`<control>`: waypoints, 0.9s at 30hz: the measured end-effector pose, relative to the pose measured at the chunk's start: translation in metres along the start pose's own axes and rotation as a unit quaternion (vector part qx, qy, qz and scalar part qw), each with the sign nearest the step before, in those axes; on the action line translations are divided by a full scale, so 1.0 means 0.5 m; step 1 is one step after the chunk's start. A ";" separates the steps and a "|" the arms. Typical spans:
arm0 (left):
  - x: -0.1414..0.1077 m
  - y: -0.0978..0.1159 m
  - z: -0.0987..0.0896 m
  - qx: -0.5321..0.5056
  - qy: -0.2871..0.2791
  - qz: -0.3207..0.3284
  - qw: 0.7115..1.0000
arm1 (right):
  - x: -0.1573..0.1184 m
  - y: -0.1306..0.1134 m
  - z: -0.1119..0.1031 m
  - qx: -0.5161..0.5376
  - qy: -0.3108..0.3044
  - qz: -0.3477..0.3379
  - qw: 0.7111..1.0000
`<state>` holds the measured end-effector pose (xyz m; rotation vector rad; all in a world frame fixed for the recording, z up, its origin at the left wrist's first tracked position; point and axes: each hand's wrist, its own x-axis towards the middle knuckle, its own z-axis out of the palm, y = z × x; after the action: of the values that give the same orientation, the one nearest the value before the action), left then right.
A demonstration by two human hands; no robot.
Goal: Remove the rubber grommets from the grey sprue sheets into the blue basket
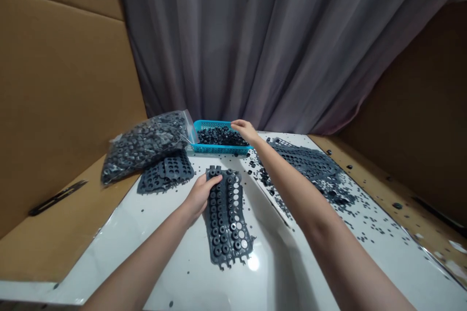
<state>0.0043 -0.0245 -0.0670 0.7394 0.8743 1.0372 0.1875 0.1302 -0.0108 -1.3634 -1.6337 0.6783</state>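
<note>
My left hand point(199, 195) grips the upper left edge of a dark grey rubber sheet point(223, 218), thumb on top. Rows of raised ring-shaped rubber pieces stand on the sheet, and a column of round holes near its right side shows the white table through it. Over the right end of a blue plastic basket point(222, 148) hangs my right hand point(245, 129), its fingers stretched to the left and slightly apart, with nothing visible in them. Many small black rubber pieces point(219, 136) lie inside the basket.
A clear bag point(146, 141) full of black pieces rests at the left on perforated rubber sheets point(168, 170). More punched sheets point(306, 158) and scattered black bits lie at the right. Cardboard walls point(65, 82) flank the white table point(153, 243); a grey curtain point(226, 48) hangs behind.
</note>
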 end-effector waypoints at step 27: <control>-0.004 -0.021 0.026 -0.028 -0.016 0.006 0.999 | -0.347 0.005 0.090 0.505 -0.078 0.121 0.851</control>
<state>0.0197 -0.0312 -0.0694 0.7136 0.8115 1.0546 0.1516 -0.0302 -0.0817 -0.7131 -0.9154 1.5509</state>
